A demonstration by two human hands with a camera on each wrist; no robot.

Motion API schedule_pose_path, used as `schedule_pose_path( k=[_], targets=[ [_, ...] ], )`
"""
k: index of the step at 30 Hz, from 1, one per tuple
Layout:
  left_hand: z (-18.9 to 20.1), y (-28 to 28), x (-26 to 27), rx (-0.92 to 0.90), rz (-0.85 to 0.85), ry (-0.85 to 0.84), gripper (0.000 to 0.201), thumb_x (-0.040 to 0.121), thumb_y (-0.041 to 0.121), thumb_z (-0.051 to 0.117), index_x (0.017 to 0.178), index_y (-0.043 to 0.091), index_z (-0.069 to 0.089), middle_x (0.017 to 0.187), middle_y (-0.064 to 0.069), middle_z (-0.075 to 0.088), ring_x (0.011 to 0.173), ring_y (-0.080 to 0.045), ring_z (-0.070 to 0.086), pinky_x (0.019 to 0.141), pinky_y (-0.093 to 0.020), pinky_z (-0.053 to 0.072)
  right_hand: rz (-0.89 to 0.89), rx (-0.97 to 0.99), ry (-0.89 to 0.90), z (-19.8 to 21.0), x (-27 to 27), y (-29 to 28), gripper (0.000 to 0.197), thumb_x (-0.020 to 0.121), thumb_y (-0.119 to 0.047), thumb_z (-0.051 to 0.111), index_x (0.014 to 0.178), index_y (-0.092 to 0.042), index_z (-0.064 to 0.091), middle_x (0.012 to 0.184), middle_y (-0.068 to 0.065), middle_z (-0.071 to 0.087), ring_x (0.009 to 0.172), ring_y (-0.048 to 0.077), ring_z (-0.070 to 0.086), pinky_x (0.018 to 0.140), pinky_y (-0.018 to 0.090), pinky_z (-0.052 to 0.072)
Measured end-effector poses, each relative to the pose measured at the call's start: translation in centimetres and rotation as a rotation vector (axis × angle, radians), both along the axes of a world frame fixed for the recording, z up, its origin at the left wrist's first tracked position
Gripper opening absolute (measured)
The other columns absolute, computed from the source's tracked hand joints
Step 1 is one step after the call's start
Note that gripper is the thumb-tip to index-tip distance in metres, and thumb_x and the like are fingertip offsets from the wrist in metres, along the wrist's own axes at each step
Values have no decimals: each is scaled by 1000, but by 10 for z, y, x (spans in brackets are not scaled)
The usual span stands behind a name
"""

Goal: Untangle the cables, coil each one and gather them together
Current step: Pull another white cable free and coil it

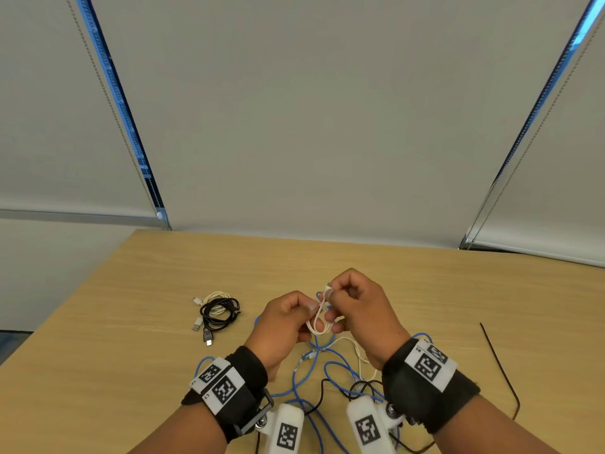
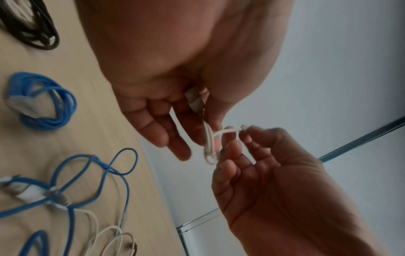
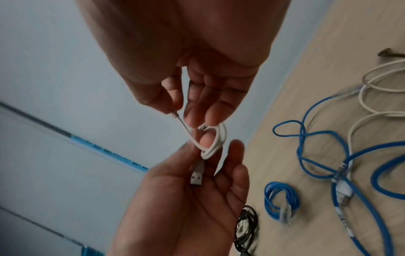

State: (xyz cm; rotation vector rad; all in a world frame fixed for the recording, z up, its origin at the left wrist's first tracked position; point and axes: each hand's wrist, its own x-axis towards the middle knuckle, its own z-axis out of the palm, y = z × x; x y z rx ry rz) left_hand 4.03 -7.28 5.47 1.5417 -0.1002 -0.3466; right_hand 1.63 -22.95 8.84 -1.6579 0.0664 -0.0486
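Note:
Both hands are raised over the wooden table [image 1: 425,290], working a short white USB cable [image 1: 319,322] wound into a small coil. My left hand [image 1: 296,317] pinches the coil; the USB plug [image 3: 197,175] lies against its palm. The right hand [image 1: 342,301] pinches the cable's thin free end [image 2: 242,128] and holds it across the loops [image 3: 215,140]. Beneath the hands, long blue cables [image 1: 330,365] lie tangled with a white cable [image 3: 372,97] and a black one [image 1: 322,393].
A coiled black cable [image 1: 218,312] on a coiled white one sits left of the hands. A blue coil [image 3: 280,202] lies on the table near them. A thin black cable [image 1: 501,365] trails at the right. Window blinds stand behind the table's far edge.

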Motion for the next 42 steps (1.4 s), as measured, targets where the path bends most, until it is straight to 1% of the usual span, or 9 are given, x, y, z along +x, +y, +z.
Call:
schedule_pose_path(
  k=[3,7,11,14,19,23,27,34,42],
  targets=[
    [2,2,-2,-2,-89,-19,32,107,24,48,86,19,71,76,1,67,70,-9,58,67,-25,49,-29,103,48,3,3,-4,7,92,-3,62,94,-8,57,83,7,75,56,15,60,50,30,50],
    [3,2,-5,47,-202,-57,32,107,27,47,91,11,69,77,6,62,75,-8,57,69,-25,50,40,72,20,5,7,-9,34,91,1,59,112,-26,66,76,0,71,56,11,57,47,26,47],
    [8,7,-5,105,-319,-78,31,105,17,51,85,27,72,78,10,63,76,-5,58,73,-25,49,93,70,9,8,10,-16,25,90,3,62,91,-18,75,86,8,76,64,13,64,52,26,52],
    [10,11,-2,178,-338,-125,23,104,14,52,104,21,74,79,15,67,76,-2,61,70,-22,51,89,55,-6,6,11,-20,16,87,1,69,86,-14,71,86,12,75,68,17,69,57,28,56],
    [9,13,-2,-107,-256,-74,19,90,14,66,107,12,59,82,-4,64,68,-16,62,58,-29,49,58,-206,-58,-1,11,-27,10,85,-9,75,82,-13,66,77,13,69,63,14,62,62,35,56],
    [7,8,-3,-208,-136,-82,13,88,14,68,97,10,60,84,-9,69,64,-22,63,56,-30,51,146,-195,4,-7,4,-26,14,84,-7,75,77,-16,67,69,-2,69,61,7,59,57,23,48],
    [5,3,-1,52,-20,-298,19,97,10,62,89,27,64,85,2,71,68,-11,66,57,-26,53,151,130,178,-12,-3,-19,4,90,-1,70,93,-1,68,85,18,74,74,22,72,62,28,58],
    [-4,6,1,492,34,-732,12,102,28,55,99,39,51,87,16,63,79,-6,60,65,-25,48,75,575,319,-11,-7,-11,16,95,3,60,111,1,64,99,25,73,78,28,75,69,35,64],
    [-11,6,-7,654,89,-862,13,101,42,35,106,37,46,90,19,55,74,-8,58,63,-35,52,76,402,298,-15,-7,-5,24,88,-4,73,110,-6,65,91,14,73,75,22,70,72,35,59]
  ],
)
